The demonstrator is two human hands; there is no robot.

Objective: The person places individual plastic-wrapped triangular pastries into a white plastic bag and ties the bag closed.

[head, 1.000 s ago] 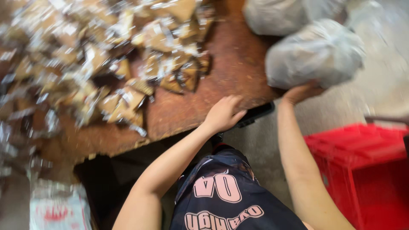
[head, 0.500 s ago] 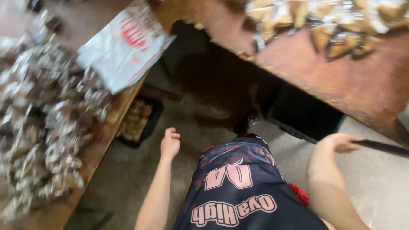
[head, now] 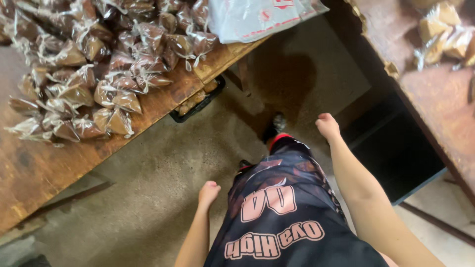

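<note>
Left hand [head: 208,192] hangs by the hip over the concrete floor [head: 148,198], fingers curled in, holding nothing, touching nothing. Right hand [head: 327,124] also loosely curled and empty, beside the dark shorts [head: 282,207]. Nearest goods: heap of small clear tied packets [head: 106,74] of brown filling on the wooden desk [head: 44,168] at left, well apart from the left hand; packets lie every way, no common axis. Black tray [head: 198,101] under the desk edge. Second desk [head: 440,118] at right.
</note>
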